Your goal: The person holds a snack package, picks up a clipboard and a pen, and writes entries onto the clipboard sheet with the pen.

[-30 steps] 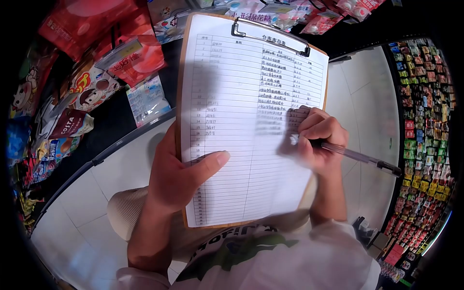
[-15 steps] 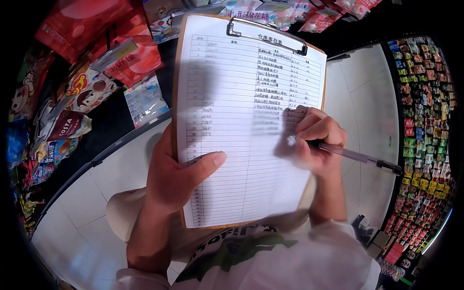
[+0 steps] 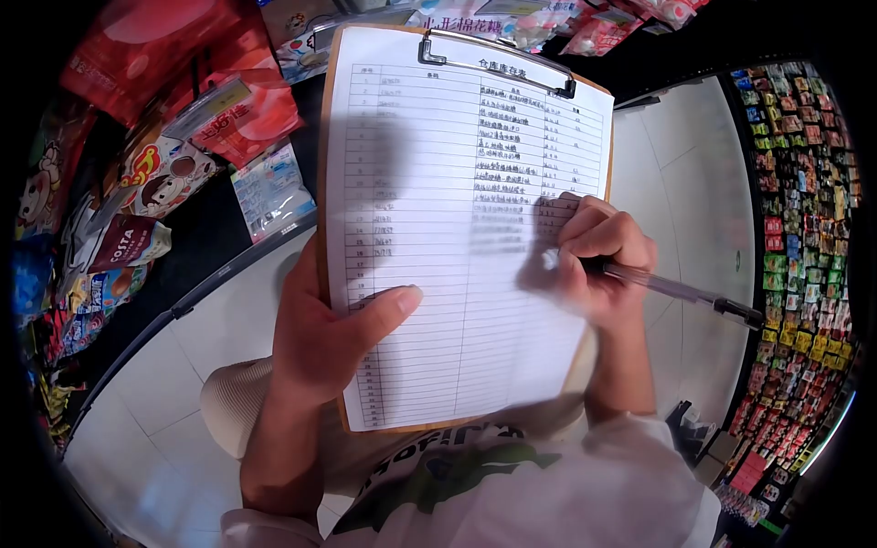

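A clipboard [image 3: 585, 365] bears a white printed form [image 3: 429, 274] with ruled rows and handwriting in its upper part, held by a metal clip [image 3: 498, 64] at the top. My left hand [image 3: 333, 333] grips the board's left edge, thumb lying on the paper and the other fingers hidden beneath. My right hand [image 3: 607, 260] is closed around a pen [image 3: 681, 290] with a clear barrel and dark end, resting at the right side of the sheet around the middle rows. The pen's tip is hidden by the fingers and shadow.
Bagged snacks [image 3: 164, 173] hang on a dark shelf at the left, with more packets [image 3: 539, 23] along the top. A long rack [image 3: 804, 256] of small colourful packets stands at the far right. Pale floor tiles [image 3: 676, 183] show on both sides of my body.
The clipboard's top has shifted slightly left, and its left edge has moved a little with my left hand. My right hand keeps its grip on the pen in nearly the same place.
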The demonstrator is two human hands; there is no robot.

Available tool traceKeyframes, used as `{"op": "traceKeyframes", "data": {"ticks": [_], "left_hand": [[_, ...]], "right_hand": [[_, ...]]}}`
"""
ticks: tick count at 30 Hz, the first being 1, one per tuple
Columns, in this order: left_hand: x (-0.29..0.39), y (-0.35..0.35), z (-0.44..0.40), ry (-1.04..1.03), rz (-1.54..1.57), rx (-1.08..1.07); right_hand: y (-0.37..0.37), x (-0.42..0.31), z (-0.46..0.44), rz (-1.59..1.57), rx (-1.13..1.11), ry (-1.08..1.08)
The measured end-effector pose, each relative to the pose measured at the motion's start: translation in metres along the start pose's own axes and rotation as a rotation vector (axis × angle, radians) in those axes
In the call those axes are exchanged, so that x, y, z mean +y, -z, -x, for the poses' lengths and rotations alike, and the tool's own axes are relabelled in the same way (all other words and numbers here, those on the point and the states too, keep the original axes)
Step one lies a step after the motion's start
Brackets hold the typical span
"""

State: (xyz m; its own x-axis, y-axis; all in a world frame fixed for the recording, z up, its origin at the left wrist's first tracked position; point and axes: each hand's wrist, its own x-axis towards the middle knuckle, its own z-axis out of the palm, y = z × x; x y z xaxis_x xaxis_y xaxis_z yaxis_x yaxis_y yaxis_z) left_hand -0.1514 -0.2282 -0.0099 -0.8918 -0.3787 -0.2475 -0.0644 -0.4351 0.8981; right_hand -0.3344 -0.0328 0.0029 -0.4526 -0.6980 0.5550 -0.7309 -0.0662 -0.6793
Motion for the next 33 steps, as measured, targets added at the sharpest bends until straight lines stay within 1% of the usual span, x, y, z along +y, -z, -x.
{"op": "traceKeyframes", "data": {"ticks": [16, 19, 21, 25, 27, 33], "left_hand": [[-0.0005, 0.0005, -0.0013, -0.004, 0.007, 0.002], [0.0011, 0.0013, -0.0018, 0.008, 0.002, 0.0], [0.0013, 0.0001, -0.0022, -0.005, 0.001, 0.001], [0.0, 0.0013, -0.0026, 0.009, -0.013, 0.004], [0.003, 0.0, -0.0026, 0.016, -0.035, 0.026], [0.0, 0.0015, -0.0038, 0.001, -0.031, 0.01]], "right_hand": [[-0.0003, 0.0003, -0.0015, 0.029, -0.023, -0.007], [-0.0018, 0.0033, 0.0013, -0.064, 0.038, -0.011], [0.0017, 0.0018, 0.0, -0.01, -0.037, -0.026], [0.0002, 0.0024, -0.0007, 0.028, -0.019, 0.011], [-0.001, 0.0041, 0.0004, -0.06, 0.034, -0.003], [-0.0008, 0.0027, -0.0028, -0.026, 0.01, -0.014]]}}
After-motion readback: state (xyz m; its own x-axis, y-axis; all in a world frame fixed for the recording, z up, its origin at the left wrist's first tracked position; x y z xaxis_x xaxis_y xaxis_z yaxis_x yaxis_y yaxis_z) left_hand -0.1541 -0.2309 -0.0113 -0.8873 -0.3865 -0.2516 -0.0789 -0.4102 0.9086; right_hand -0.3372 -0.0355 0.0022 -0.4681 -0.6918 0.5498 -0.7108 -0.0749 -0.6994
